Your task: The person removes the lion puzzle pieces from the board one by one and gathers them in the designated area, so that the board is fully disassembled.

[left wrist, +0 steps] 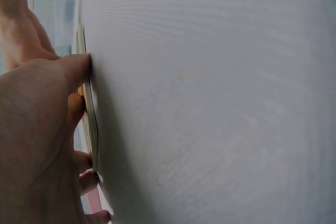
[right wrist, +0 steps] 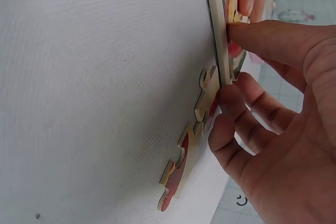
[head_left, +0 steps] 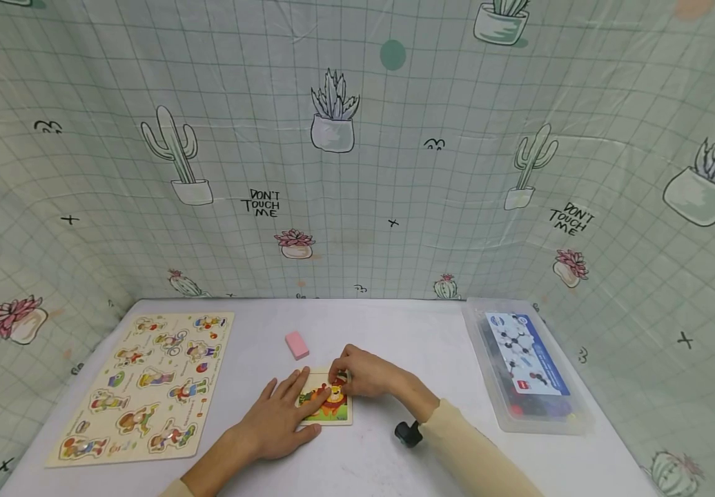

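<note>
L grip spread on puzzle, LH side; R grip curled round RH corner.

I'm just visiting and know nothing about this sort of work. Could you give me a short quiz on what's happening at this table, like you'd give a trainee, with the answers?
1. Multiple choice: what colour is the small block beyond the lion puzzle?
A) Green
B) Pink
C) Black

2. True or false: the left hand is resting on the clear plastic box.

3. Open question: which wrist view shows loose pieces lying beside the puzzle?

Key:
1. B, pink.
2. False: its fingers are spread, with the index finger over the lion puzzle.
3. The right wrist view.
</note>
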Tool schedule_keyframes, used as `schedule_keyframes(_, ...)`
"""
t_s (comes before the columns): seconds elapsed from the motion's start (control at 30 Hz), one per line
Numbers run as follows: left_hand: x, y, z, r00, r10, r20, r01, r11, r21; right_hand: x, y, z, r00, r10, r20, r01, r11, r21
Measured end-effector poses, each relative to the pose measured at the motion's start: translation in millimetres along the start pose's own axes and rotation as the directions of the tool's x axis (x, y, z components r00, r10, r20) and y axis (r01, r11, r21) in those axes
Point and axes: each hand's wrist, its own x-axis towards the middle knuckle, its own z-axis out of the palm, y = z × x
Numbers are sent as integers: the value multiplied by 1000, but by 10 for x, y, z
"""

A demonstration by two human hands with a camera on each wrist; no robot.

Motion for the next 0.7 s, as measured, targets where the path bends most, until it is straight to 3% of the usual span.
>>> schedule_keyframes(0.7,6,-2,2,1000,-6,-2,6,1000,-7,-3,2,40,1000,10,-22,-10,1000,-15)
